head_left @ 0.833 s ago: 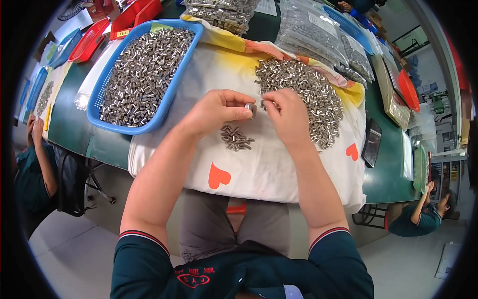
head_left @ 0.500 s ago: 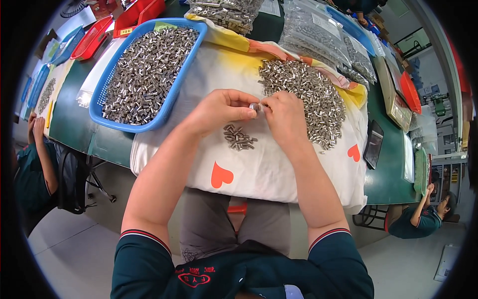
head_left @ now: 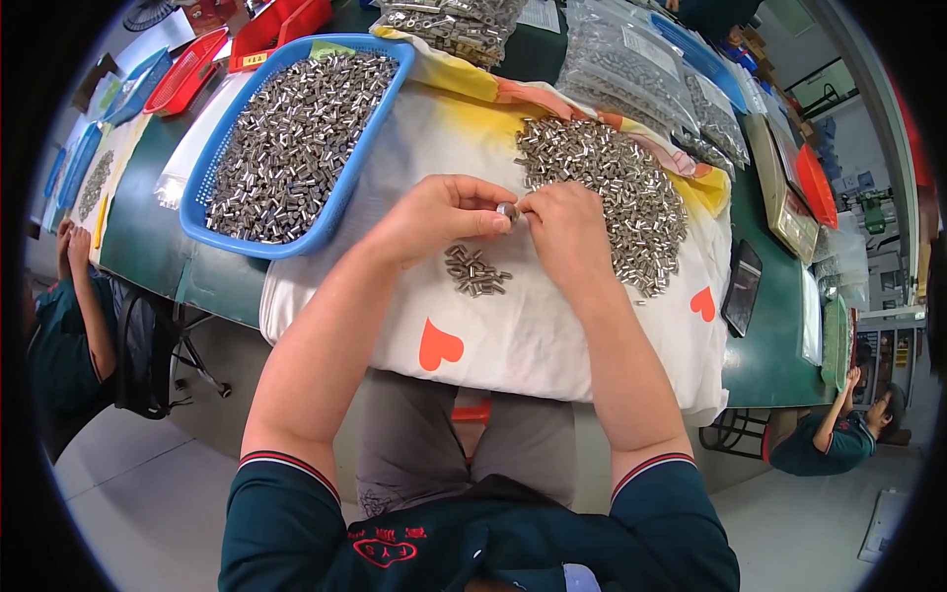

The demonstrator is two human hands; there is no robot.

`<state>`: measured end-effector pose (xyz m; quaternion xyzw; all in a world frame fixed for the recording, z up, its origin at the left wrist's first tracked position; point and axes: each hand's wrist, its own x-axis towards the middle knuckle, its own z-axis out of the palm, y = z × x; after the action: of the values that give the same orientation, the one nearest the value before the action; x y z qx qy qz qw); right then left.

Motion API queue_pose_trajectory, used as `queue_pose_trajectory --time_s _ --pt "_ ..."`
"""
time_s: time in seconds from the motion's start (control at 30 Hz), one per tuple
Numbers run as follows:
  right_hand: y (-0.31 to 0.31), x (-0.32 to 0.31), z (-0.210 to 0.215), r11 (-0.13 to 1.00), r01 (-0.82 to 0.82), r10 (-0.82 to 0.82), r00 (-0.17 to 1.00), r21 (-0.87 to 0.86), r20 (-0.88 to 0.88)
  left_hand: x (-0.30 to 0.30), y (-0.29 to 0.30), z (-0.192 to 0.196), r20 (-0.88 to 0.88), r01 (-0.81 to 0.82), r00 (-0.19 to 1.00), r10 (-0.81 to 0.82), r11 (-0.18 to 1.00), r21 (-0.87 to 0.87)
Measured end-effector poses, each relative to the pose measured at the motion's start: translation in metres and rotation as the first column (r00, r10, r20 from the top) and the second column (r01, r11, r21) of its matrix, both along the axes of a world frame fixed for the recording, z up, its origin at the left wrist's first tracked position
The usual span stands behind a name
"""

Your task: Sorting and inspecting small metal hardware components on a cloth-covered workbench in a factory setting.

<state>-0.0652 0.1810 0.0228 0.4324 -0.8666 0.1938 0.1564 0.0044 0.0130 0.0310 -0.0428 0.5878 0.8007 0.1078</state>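
My left hand pinches a small round metal piece between thumb and fingertips. Close against it, my right hand has its thumb and finger pressed together; whatever they grip is too small to make out. Both hands are over a white cloth printed with red hearts. Just below them lies a little heap of short metal cylinders. A much larger pile of the same silvery pieces spreads beyond my right hand. To the left, a blue plastic basket is full of similar metal cylinders.
Clear bags of metal parts lie at the back of the green table. Red trays stand at the far left. A black phone rests at the right edge. Co-workers sit on both sides, one with a bent arm at left.
Both hands stay almost in place with the small metal piece between them. The whole view has shifted very slightly; the piles and the basket look the same.
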Motion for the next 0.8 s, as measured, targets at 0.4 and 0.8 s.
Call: queue_pose_trajectory --time_s 0.4,0.8 --pt "0.006 0.018 0.029 0.888 0.143 0.206 0.727 -0.438 0.655 0.002 -0.001 0.003 -0.019 -0.017 1.0 0.017 0.999 0.035" --pt "0.001 0.027 0.032 0.96 0.006 0.126 0.883 -0.281 0.452 0.001 0.002 -0.003 -0.088 -0.019 0.996 0.008 0.992 -0.127"
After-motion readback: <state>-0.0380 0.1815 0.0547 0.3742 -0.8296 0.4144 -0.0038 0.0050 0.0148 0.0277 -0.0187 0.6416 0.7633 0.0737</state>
